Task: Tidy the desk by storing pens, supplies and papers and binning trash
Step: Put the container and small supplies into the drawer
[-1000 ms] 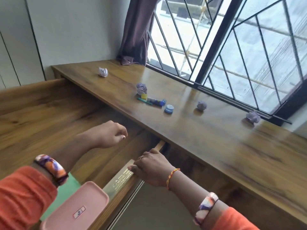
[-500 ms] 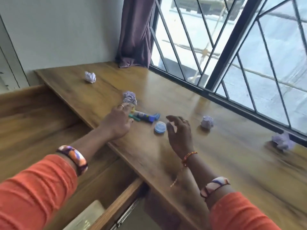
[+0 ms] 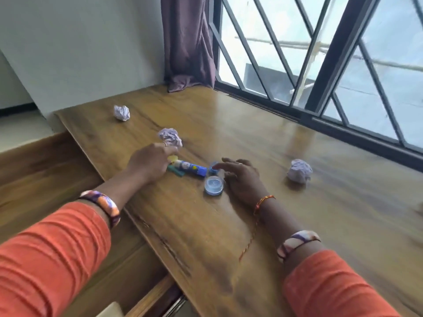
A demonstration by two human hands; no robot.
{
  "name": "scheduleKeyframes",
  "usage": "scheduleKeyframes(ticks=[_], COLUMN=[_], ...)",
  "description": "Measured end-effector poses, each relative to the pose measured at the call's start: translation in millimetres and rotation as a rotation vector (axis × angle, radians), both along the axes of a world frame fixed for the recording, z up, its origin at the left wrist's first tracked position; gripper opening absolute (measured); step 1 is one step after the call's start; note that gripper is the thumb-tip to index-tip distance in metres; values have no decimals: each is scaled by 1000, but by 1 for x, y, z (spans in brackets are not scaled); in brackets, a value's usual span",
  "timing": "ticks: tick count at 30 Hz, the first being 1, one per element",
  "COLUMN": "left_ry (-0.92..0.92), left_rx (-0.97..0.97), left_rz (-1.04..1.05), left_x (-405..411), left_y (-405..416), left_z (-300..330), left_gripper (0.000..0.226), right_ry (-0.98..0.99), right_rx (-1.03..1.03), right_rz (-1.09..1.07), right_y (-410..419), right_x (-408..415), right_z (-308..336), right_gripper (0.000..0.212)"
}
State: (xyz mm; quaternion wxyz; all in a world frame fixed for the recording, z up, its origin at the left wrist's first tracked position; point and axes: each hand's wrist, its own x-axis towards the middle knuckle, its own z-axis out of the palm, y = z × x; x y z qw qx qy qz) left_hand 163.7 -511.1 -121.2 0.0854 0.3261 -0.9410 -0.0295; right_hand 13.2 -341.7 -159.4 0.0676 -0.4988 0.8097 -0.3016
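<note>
At mid-desk we curl our left hand over the light, stiff glue stick, best pinched mid-barrel, grip unclear, while our right hand hovers spread and empty beside the small round tub.

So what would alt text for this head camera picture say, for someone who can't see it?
A person's left hand and right hand reach for a glue stick and small blue pot on a wooden desk strewn with crumpled paper balls beside a barred window.
</note>
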Motion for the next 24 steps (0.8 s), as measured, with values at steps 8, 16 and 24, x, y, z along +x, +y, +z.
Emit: scheduleKeyframes(ticks=[8,16,24], left_ry=[138,405,630], left_rx=[106,236,356], left_rz=[-16,50,28], left_x=[9,23,18], left_y=[1,2,3], left_z=[-1,-15,-33], left_gripper=[32,24,30], right_ry=[-166,-155,-217], right_rx=[-252,-273,-309], right_rz=[-101,-134,-165], right_y=[5,7,4], right_x=[4,7,8], right_z=[-5,-5,1], right_gripper=[14,16,21])
